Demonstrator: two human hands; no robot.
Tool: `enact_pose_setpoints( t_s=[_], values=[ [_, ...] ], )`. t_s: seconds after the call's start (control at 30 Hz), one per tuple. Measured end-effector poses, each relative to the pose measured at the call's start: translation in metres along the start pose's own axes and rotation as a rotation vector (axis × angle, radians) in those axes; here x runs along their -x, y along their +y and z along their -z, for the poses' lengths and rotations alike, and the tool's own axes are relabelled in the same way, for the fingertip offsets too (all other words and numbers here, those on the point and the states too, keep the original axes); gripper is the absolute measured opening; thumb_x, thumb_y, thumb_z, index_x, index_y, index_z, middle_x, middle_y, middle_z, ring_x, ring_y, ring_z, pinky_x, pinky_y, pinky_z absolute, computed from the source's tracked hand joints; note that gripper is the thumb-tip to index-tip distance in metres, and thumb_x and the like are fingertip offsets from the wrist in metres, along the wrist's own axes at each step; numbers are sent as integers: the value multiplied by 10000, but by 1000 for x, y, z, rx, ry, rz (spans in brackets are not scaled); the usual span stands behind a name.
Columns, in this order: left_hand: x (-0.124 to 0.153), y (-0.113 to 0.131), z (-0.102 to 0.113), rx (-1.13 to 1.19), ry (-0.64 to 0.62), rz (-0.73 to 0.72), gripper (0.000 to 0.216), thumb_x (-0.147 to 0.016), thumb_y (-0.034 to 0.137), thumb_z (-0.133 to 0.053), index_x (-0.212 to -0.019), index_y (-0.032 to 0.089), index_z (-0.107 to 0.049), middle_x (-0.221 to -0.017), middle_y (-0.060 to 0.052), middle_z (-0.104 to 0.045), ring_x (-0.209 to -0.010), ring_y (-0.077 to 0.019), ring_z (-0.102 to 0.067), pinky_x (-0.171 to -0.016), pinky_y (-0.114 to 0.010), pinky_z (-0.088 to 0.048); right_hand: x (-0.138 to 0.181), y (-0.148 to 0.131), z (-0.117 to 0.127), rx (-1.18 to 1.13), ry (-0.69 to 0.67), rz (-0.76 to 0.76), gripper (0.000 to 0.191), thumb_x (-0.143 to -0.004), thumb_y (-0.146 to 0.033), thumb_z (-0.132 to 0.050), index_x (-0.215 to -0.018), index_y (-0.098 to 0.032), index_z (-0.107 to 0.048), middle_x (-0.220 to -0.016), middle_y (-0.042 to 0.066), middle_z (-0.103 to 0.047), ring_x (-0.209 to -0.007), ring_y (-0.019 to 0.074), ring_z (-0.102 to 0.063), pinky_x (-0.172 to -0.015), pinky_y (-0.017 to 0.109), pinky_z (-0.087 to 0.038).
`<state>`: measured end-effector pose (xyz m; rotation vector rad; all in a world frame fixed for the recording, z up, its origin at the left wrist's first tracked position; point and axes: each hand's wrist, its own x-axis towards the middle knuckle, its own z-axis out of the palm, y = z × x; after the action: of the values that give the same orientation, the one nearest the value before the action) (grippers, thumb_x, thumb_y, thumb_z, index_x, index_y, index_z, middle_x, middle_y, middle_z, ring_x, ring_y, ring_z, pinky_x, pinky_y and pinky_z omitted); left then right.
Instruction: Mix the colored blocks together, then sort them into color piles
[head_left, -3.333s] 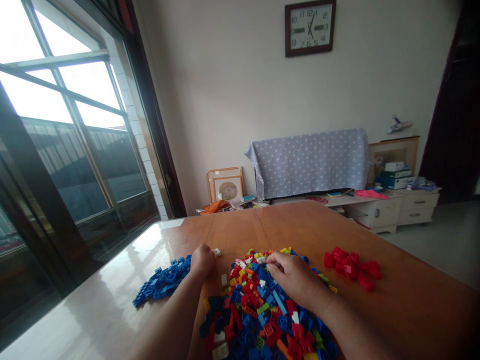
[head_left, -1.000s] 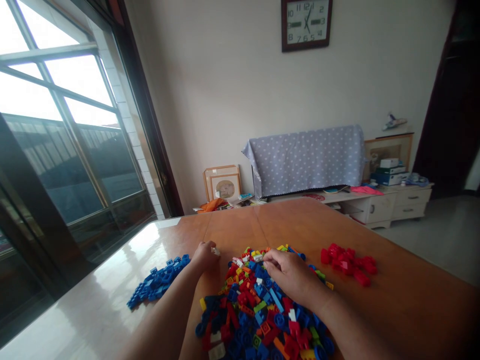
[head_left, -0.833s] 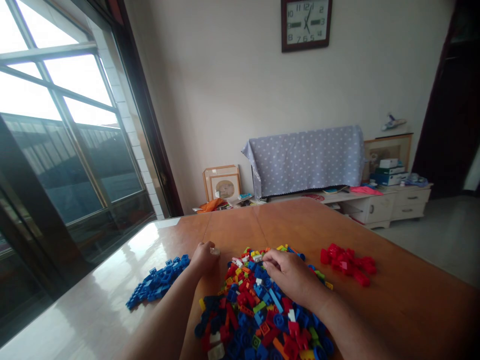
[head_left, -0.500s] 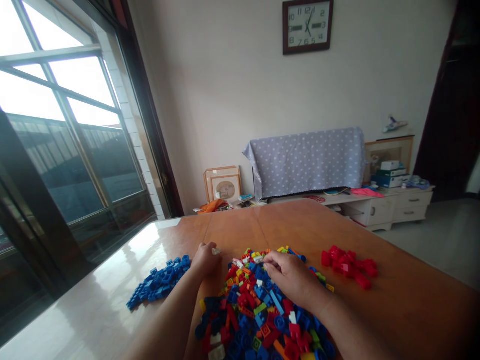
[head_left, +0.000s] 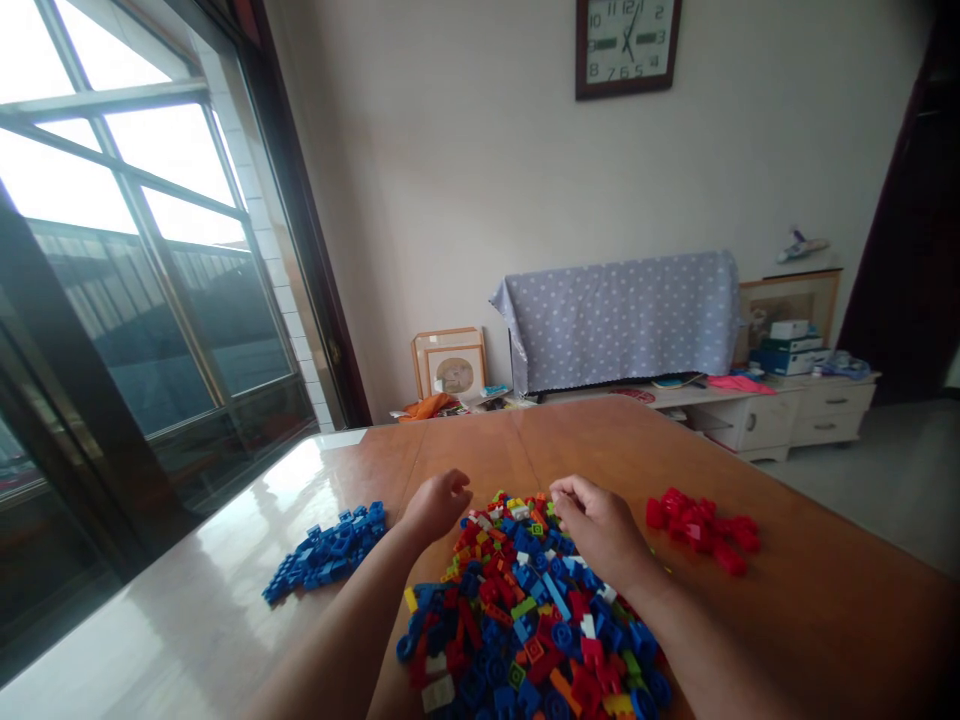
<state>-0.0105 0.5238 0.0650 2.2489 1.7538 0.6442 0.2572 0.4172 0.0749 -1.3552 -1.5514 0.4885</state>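
Note:
A large heap of mixed building bricks [head_left: 517, 610] in red, blue, yellow, green, orange and white lies on the wooden table in front of me. Just above its far left edge is my left hand [head_left: 439, 505], its fingers curled in; whatever they hold, if anything, is hidden. My right hand [head_left: 596, 520] reaches over the heap's far right side, thumb and fingers closed together, and I cannot make out a piece between them. Blue bricks [head_left: 330, 550] form a separate pile left of my left forearm. Off to the right of my right hand sits a small pile of red bricks [head_left: 701, 530].
The wooden table [head_left: 817, 600] stretches away to a far edge, with glare on its left part. Beyond it stand a low white cabinet [head_left: 772, 420], a polka-dot cloth [head_left: 622, 325] and framed pictures [head_left: 454, 370]. A glass window [head_left: 172, 250] is at the left.
My left hand has moved right and slightly away from me, from beside the heap to its far left edge. My right hand has shifted a little right and up. The view has turned slightly left.

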Motion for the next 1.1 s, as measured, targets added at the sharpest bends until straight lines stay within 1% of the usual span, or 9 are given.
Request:
enact_pose_setpoints(
  t_s=[0.13,0.27,0.33,0.47,0.6,0.7,0.8,0.97,1.1],
  values=[
    [6,38,-9,76,-126,-156,260,-894,404,-586,-1032,245,-737,-972,-14,-758,-834,-169,-684,-684,-221,-473,1,-2,0,21,-12,11,284,-936,-438,-480,-902,-236,-676,-739,15,-702,-688,197,-660,-626,268,-466],
    [9,64,-20,81,-147,-231,291,-840,486,-647,-914,232,-767,-977,-41,-762,-875,-200,-673,-743,-248,-477,4,-7,3,84,-23,45,278,-945,-432,-479,-882,-244,-675,-723,9,-695,-675,193,-637,-600,261,-435],
    [9,70,-24,71,-145,-229,263,-813,461,-674,-863,221,-772,-935,-59,-764,-865,-212,-671,-769,-267,-480,4,-7,4,102,-19,56,274,-947,-426,-479,-877,-246,-674,-711,5,-686,-676,191,-632,-603,260,-426],
    [8,76,-27,64,-115,-200,126,-758,284,-682,-811,210,-768,-907,-79,-759,-884,-227,-665,-811,-289,-480,3,-4,3,129,-6,73,274,-946,-415,-477,-876,-247,-681,-694,3,-676,-687,191,-633,-626,261,-427],
    [10,76,-27,95,-82,-193,110,-715,189,-651,-759,208,-750,-879,-57,-750,-876,-210,-659,-802,-272,-477,3,-4,1,137,-9,81,270,-933,-398,-481,-867,-244,-693,-710,7,-693,-704,191,-642,-637,260,-430],
    [10,69,-27,141,-49,-154,111,-738,210,-638,-792,201,-735,-828,-23,-737,-798,-174,-648,-706,-239,-463,3,-4,1,137,-1,87,260,-925,-389,-488,-860,-242,-693,-720,6,-696,-705,187,-642,-641,259,-427],
    [7,53,-22,182,16,-67,111,-793,256,-623,-833,194,-707,-760,6,-706,-716,-140,-622,-620,-213,-421,3,-2,0,135,3,89,263,-929,-397,-485,-870,-244,-692,-715,4,-693,-707,187,-646,-647,259,-425],
    [2,2,-6,178,204,174,161,-870,321,-579,-912,182,-649,-792,-13,-680,-715,-141,-607,-583,-213,-385,3,-1,0,138,-3,80,266,-928,-407,-488,-860,-250,-692,-688,-4,-687,-686,187,-641,-643,261,-417],
    [5,-39,-2,130,232,290,131,-788,208,-645,-915,181,-647,-818,-19,-685,-745,-154,-616,-607,-220,-394,4,-3,1,125,-18,91,253,-927,-393,-492,-874,-251,-694,-711,-6,-697,-701,187,-644,-643,260,-412]
  ],
)
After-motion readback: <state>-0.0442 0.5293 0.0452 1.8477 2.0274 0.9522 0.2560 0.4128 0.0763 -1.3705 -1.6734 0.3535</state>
